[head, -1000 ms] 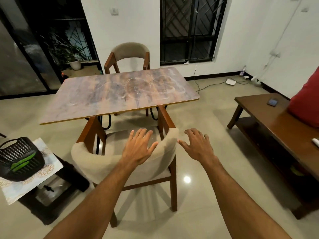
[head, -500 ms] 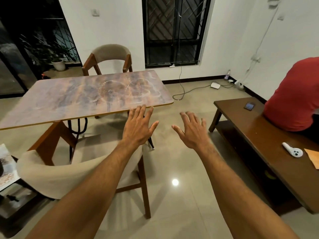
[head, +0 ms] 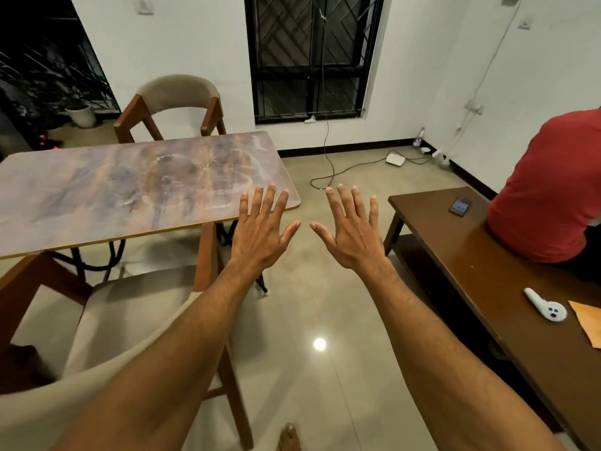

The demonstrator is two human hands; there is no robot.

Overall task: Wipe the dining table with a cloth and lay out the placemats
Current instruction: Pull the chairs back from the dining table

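Note:
The dining table (head: 97,190), a marbled brown and purple top with smeared streaks, stands at the left with nothing on it. My left hand (head: 261,227) is raised with fingers spread, its fingertips in front of the table's near right corner. My right hand (head: 353,229) is held up beside it over the floor, fingers spread too. Both hands hold nothing. No cloth and no placemats are in view.
A beige chair (head: 113,320) stands below my left arm, another chair (head: 179,99) behind the table. A low wooden bench (head: 471,271) at the right carries a phone (head: 460,206), a white remote (head: 546,308) and a seated person in red (head: 553,190). Cables (head: 328,170) lie on the floor.
The view has swung right: the table and near chair slid left, the bench and person came in. Both hands rose and spread wider, off the chair back.

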